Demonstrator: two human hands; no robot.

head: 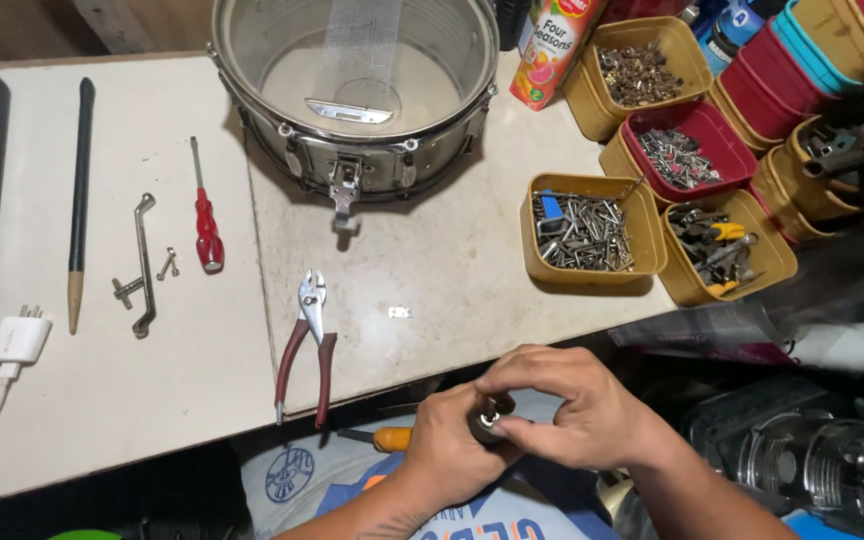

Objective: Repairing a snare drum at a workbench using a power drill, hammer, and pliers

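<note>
Left hand (444, 440): curling its fingers tightly around a small dark part (489, 420) just below the table edge, covering most of it.
Right hand (574, 405): pinching the same part from the other side, fingertips meeting the left hand's; thumb and forefinger are hiding its right end.
Small dark part: showing only a dark rounded body with a glint of metal at its top; its shape is too covered to make out.
Orange handle (390, 438): poking out from behind the left wrist, its far end hidden; what tool it belongs to cannot be told.
Pliers (308, 342): lying with dark red grips overhanging the table (432, 270) edge, near the hands, untouched.
Snare drum (352, 85): sitting at the far side, its top rim running out of the frame.
Yellow tub of bolts (592, 232): standing to the right, well apart from the hands.
Red screwdriver (206, 212): resting on the left board beside a bent metal key (142, 265).
White charger (20, 338): lying at the left edge, its cable running out of view.
</note>
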